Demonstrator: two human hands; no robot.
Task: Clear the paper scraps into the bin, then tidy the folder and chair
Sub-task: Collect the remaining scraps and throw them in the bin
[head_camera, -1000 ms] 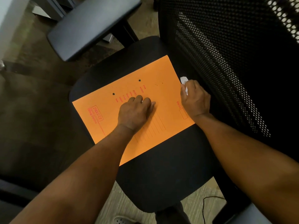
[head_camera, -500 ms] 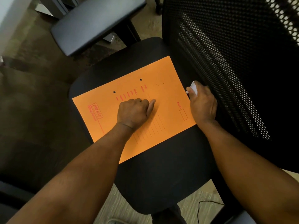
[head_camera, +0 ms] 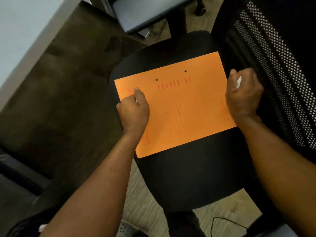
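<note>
An orange folder (head_camera: 179, 106) lies flat on the black seat of an office chair (head_camera: 188, 177). My left hand (head_camera: 134, 112) rests as a closed fist on the folder's left edge, thumb pointing forward; whether anything is inside the fist is hidden. My right hand (head_camera: 243, 95) hovers at the folder's right edge, next to the mesh backrest (head_camera: 277, 69). It is shut on a white paper scrap (head_camera: 238, 82), which sticks out between the fingers. No bin is in view.
A grey padded seat (head_camera: 147, 12) stands behind the chair. Dark carpet (head_camera: 65, 93) lies to the left, with a pale wall (head_camera: 22, 28) at the far left. A thin black cable (head_camera: 222, 221) lies on the floor below the seat.
My left fist slid from the folder's middle to its left edge. My right hand closed on the white scrap beside the backrest and lifted it off the seat.
</note>
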